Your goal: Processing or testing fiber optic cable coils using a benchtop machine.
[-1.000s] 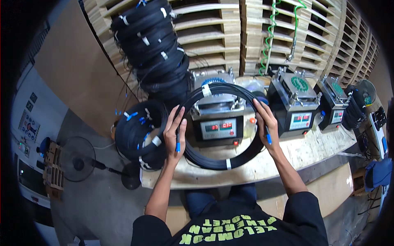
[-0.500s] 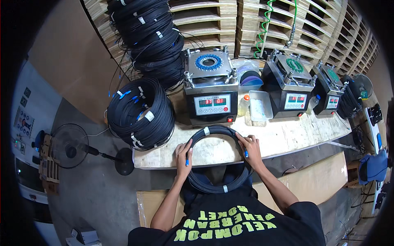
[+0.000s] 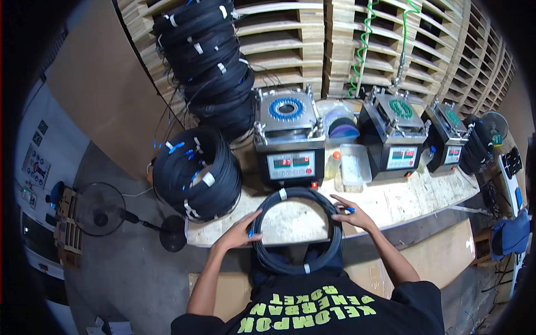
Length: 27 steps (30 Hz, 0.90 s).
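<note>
A coil of black cable (image 3: 283, 195), bound with white tape, leans over the table's front edge, its lower part above my lap. My left hand (image 3: 237, 231) curves against the coil's left side, fingertips and thumb on the cable. A blue connector (image 3: 250, 234) shows by that thumb. On the right side my right hand (image 3: 355, 215) holds the coil, thumb at its rim and the forefinger stretched out over it. Another blue connector (image 3: 350, 210) lies across the right fingers. The finger undersides are partly hidden.
A large cable coil (image 3: 195, 190) stands at the table's left, before a tall stack of coils (image 3: 215, 84). Three black machines with metal tops (image 3: 287, 137) line the back. Between them are a bottle (image 3: 333, 164) and a clear tray (image 3: 355, 173). A fan (image 3: 100, 209) stands left.
The scene sits lower in view. My left hand has loosened and shifted outward on the coil. My right hand's forefinger has lifted, and its connector now lies across the fingers instead of hanging.
</note>
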### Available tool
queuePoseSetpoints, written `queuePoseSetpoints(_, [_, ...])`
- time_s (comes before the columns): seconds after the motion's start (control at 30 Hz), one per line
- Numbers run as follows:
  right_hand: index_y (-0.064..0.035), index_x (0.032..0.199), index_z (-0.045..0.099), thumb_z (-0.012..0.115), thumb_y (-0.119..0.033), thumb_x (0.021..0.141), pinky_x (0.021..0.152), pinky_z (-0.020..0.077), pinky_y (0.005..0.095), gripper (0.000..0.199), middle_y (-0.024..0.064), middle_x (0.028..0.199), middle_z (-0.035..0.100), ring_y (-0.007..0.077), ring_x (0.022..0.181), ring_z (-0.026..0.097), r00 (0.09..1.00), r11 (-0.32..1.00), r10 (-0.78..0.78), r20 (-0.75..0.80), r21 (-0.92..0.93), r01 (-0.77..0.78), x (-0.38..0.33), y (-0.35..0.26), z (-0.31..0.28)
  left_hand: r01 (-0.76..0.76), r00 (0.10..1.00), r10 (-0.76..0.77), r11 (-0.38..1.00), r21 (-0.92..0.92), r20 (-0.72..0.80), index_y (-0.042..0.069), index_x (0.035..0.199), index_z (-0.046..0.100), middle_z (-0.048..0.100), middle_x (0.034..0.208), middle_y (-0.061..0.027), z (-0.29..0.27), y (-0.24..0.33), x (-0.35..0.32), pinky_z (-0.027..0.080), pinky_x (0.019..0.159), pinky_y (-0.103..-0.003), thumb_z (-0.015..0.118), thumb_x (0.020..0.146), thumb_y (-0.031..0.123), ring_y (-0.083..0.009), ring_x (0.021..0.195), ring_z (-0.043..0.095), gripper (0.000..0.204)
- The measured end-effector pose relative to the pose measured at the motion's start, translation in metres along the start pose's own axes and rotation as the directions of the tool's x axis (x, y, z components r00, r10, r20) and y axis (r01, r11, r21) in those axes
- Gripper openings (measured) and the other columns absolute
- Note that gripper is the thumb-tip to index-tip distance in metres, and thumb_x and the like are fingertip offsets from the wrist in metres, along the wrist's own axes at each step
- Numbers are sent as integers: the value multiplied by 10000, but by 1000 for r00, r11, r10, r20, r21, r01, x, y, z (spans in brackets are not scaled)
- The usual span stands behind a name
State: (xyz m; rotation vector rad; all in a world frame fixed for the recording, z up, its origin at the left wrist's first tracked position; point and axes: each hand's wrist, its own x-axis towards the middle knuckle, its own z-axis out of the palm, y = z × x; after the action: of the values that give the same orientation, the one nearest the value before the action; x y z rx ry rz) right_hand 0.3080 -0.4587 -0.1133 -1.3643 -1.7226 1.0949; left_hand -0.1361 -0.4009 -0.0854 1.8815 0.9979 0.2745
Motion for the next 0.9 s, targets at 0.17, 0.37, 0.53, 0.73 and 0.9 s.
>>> queuePoseSetpoints(0.17, [-122, 1509, 484, 812, -216, 861, 980, 506, 367, 732, 147, 1227, 684, 202, 1145, 624, 937, 961, 259, 236, 29, -273, 9, -9, -84, -33, 940, -117, 903, 428, 320, 147, 1589, 312, 434, 1512, -203, -76, -10, -34, 328, 1173, -392, 810, 832, 395, -356, 1387, 441, 939])
queuePoseSetpoints(0.37, [-12, 1355, 613, 579, -175, 1031, 618, 551, 257, 364, 57, 897, 712, 106, 737, 686, 997, 997, -60, 55, 61, 57, 118, -104, -140, -218, 933, 198, 975, -35, -302, 15, 1273, 645, 709, 1071, -72, -150, 122, 78, 535, 830, -271, 580, 1036, 230, -129, 947, 667, 327])
queuePoseSetpoints(0.53, [-20, 1251, 655, 577, -361, 1034, 488, 505, 264, 411, 47, 790, 709, 114, 629, 661, 991, 995, 94, -90, 45, -90, 259, -142, -128, -184, 838, 92, 976, -119, -538, 4, 1222, 667, 693, 884, -47, -175, 123, 187, 514, 750, -257, 562, 1048, 294, -99, 799, 625, 355])
queuePoseSetpoints(0.73, [-51, 687, 675, 726, -323, 938, 420, 348, 266, 374, -5, 553, 576, 89, 433, 492, 948, 987, 119, -295, 143, -79, 326, -111, -104, -268, 850, 81, 917, -296, -520, 41, 1262, 647, 657, 861, -6, -162, 114, 212, 469, 735, -243, 601, 1019, 221, -83, 805, 585, 305])
queuePoseSetpoints(0.9, [-105, 665, 594, 765, -271, 890, 417, 314, 252, 328, -35, 564, 539, 71, 434, 431, 934, 923, 124, -334, 385, 15, 329, -130, -98, -355, 857, 80, 808, -470, -509, 64, 1331, 599, 650, 887, 9, -158, 122, 200, 415, 684, -210, 636, 1007, 195, -35, 768, 535, 352])
